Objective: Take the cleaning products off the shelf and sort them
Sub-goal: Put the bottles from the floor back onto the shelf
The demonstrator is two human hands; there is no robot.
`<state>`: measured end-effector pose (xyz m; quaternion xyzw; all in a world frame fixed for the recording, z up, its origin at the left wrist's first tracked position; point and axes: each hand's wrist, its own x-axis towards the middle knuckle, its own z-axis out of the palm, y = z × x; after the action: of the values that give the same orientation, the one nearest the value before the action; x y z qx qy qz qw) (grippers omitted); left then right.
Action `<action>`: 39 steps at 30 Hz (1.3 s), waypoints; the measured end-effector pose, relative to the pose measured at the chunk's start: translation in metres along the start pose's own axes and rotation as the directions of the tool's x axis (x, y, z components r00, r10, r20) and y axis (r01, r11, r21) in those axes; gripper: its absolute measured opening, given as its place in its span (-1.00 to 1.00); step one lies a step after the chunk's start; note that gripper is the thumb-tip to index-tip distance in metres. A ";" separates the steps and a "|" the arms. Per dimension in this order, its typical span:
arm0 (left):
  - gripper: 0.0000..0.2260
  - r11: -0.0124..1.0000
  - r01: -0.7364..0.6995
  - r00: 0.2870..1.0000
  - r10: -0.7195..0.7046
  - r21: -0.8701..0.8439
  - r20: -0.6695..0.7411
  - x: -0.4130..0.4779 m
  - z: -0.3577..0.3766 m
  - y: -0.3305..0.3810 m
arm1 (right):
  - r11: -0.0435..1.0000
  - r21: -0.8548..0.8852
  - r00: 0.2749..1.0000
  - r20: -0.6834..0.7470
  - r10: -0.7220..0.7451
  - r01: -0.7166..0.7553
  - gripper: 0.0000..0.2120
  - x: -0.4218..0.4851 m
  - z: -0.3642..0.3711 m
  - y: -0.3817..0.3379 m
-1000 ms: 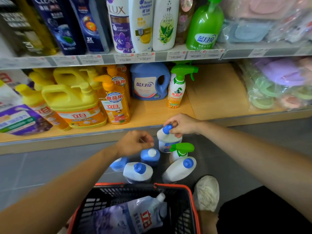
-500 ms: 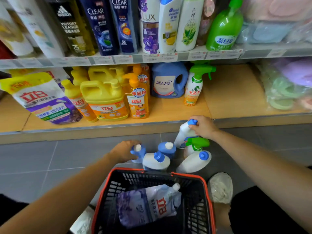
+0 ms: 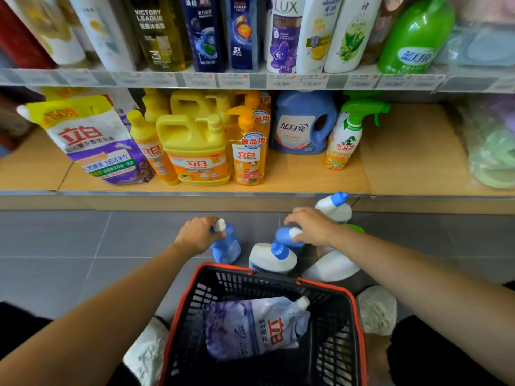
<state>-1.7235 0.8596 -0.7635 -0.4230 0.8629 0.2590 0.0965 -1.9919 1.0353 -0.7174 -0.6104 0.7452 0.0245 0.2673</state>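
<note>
Just beyond the far rim of the black basket [image 3: 334, 324] with the red edge, a group of cleaning bottles stands on the grey floor [image 3: 69, 240]. The person's left hand [image 3: 199, 236] is closed around the neck of a blue bottle [image 3: 227, 247] with a white cap, off the far left corner of the basket. The right hand [image 3: 312, 227] is curled over the second blue bottle [image 3: 284, 239], with thumb and fingers around its white cap. Between that bottle and the basket stands a white bottle [image 3: 267, 259] with a blue cap. A second white bottle [image 3: 331, 267] lies at the basket's far right corner. A third white bottle [image 3: 335, 208] stands farther from the basket, close to the front of the shelf [image 3: 306, 182]. Inside the basket lies a purple and white pouch [image 3: 250, 327].
</note>
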 end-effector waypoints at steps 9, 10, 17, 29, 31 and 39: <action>-0.59 0.996 -0.071 0.997 0.068 -0.056 -0.046 -0.006 -0.008 -0.015 | 0.999 -0.043 0.999 0.040 0.000 0.001 -0.72 0.016 0.007 0.005; -0.60 0.994 -0.097 0.995 0.095 -0.056 -0.041 -0.007 -0.008 -0.015 | 0.999 -0.031 1.000 0.027 0.007 -0.006 -0.73 0.017 0.004 0.005; -0.63 0.980 -0.201 0.980 0.201 -0.007 -0.009 -0.006 -0.006 -0.008 | 0.998 -0.028 0.997 -0.047 -0.054 0.053 -0.76 0.009 -0.057 -0.010; -0.72 0.954 -0.231 0.972 0.235 0.191 0.004 -0.025 -0.034 0.014 | 0.995 0.069 0.891 -0.453 -0.035 0.074 -0.78 -0.009 -0.179 -0.025; -0.71 0.945 -0.265 0.961 0.276 0.191 -0.029 -0.031 -0.063 0.018 | 0.998 0.065 0.887 -0.461 0.017 0.015 -0.80 0.003 -0.185 -0.029; -0.66 0.874 -0.381 0.886 0.439 0.301 -0.152 -0.066 -0.167 0.031 | 0.975 0.150 0.827 -0.517 0.220 -0.166 -0.79 0.047 -0.171 -0.038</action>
<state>-1.6975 0.8315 -0.5851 -0.2383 0.9650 0.1098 0.0003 -2.0252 0.9214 -0.5804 -0.5010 0.8480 -0.1548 0.0772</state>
